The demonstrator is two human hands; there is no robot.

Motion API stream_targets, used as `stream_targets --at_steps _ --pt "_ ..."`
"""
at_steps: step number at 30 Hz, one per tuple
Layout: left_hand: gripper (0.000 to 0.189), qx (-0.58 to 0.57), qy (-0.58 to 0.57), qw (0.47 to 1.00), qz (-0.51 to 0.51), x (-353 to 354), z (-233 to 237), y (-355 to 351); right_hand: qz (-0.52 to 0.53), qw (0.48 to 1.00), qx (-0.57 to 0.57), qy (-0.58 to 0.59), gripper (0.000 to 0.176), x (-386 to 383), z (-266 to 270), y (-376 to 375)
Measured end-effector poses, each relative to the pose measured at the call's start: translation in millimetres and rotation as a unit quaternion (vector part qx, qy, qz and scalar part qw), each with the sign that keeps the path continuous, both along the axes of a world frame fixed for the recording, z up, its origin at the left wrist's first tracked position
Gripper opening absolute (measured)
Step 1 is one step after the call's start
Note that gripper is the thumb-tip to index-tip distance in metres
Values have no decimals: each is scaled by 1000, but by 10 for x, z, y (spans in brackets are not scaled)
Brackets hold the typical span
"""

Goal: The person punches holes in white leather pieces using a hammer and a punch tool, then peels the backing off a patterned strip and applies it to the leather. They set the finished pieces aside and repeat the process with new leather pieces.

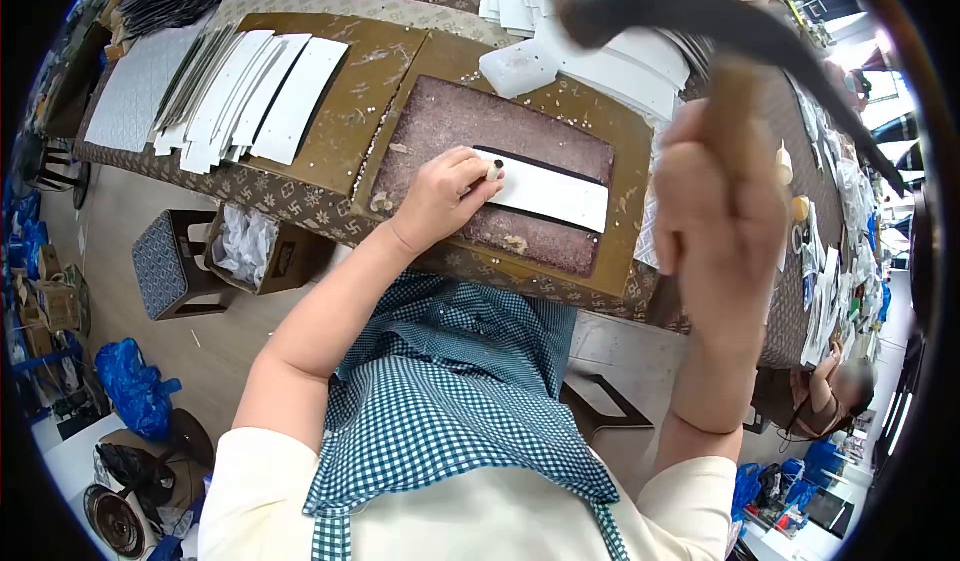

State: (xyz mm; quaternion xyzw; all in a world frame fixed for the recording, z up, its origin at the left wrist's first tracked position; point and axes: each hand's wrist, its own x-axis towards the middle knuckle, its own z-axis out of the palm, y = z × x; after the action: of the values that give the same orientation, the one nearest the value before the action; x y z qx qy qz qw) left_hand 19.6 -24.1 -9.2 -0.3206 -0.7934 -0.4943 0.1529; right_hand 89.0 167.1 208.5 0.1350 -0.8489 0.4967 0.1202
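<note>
Hammer, motion-blurred, raised over the bench, handle gripped in the right hand and partly hidden by its fingers. White strip flat on a mottled slab, one end partly covered by the left hand; small pale cylinder with dark top pinched there, lower end hidden.

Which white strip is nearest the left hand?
The white strip alone on the purplish slab, one end at the left hand; the other strips lie bunched off the slab.
</note>
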Motion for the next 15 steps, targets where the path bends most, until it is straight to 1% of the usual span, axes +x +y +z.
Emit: stream_targets --at_steps 1,2,5,6,7,8,9,11,12,13,14,15 --pt "12 -1 1 1000 -2 -7 -9 -2 12 993 -92 74 18 -22 108 -12" --pt "11 0 3 1000 -5 -18 -13 -1 23 980 -155 123 20 -22 173 -23" --pt "11 2 7 1000 0 -14 -18 13 49 978 -131 156 22 -77 -128 32" --pt "11 -3 2 1000 1 -21 -15 18 22 990 -47 129 21 -101 -332 54" --pt "11 -8 -5 1000 3 -14 -12 15 -9 995 100 26 20 -72 -557 82" --pt "11 -15 -12 1000 6 -2 -8 7 -2 971 214 -108 19 -40 -758 132" --pt "12 -22 -20 1000 1 14 -1 -9 -9 953 242 -181 19 0 -848 186" --pt "14 -32 -33 999 -3 12 20 -29 -61 970 155 -178 18 84 -887 317" --pt "14 -33 -34 999 -7 13 18 -27 -99 974 134 -153 19 176 -974 384" --pt "14 -33 -48 998 -7 18 35 -20 -154 962 83 -210 18 231 -1021 460" --pt "15 -32 -62 998 -6 25 57 -14 -178 958 -34 -221 18 262 -1096 521" --pt "15 -34 -77 996 -7 38 74 -11 -200 940 -152 -229 19 306 -1209 567"
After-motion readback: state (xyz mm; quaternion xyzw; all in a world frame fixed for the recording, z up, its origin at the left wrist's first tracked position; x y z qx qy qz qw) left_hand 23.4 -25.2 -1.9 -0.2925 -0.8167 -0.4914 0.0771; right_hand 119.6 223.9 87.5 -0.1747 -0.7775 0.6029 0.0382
